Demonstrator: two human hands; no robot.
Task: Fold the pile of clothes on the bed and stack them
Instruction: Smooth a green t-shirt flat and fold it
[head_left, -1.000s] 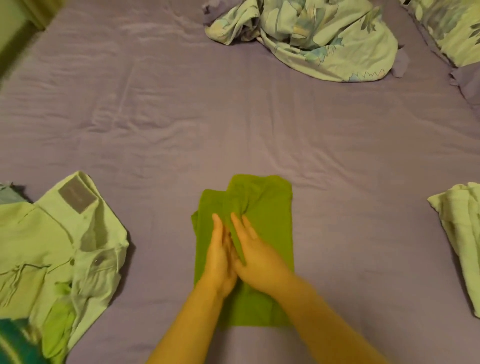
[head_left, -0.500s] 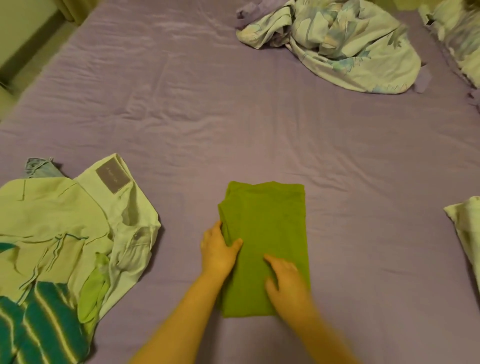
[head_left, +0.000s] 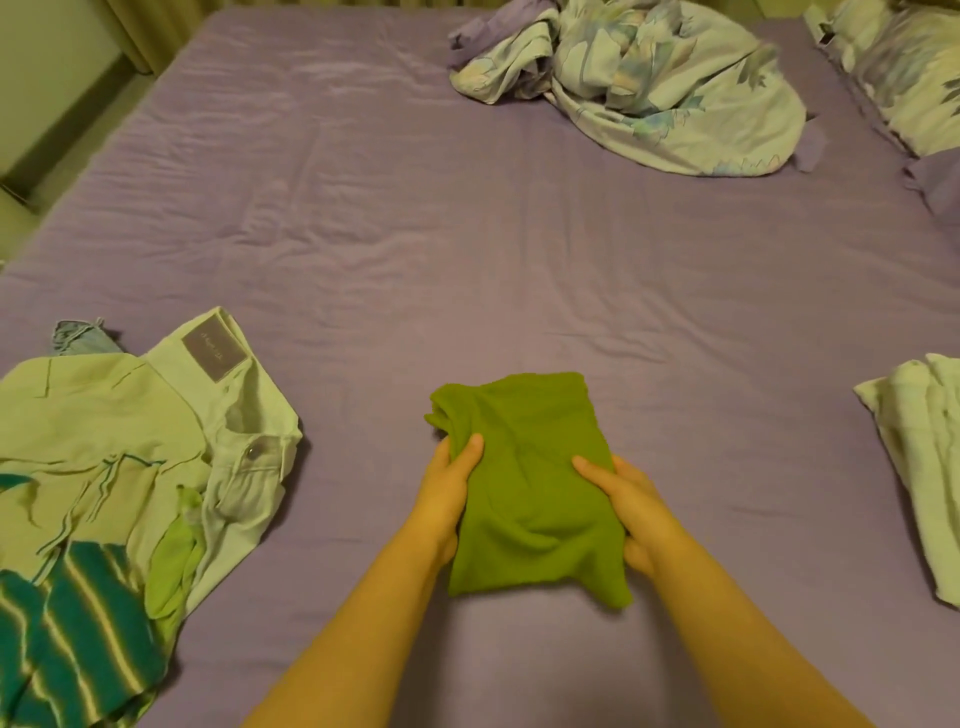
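green garment (head_left: 524, 483): folded into a compact rectangle, lower centre of the frame, over the purple bed (head_left: 467, 249); near end sags, so it looks lifted rather than lying flat
left hand (head_left: 447, 488): grips the left edge, thumb on top, fingers hidden underneath
right hand (head_left: 631, 506): grips the right edge the same way; holding both sides likely keeps the fold from opening in transit
unfolded pile (head_left: 119, 467): lower left; pale jeans, light shirt, teal striped piece, all loose
pale folded cloth (head_left: 919, 467): right edge, well apart; probably the stack this one joins
crumpled floral bedding (head_left: 644, 83): upper right, not part of the job
step: fold looks done; next is placing it
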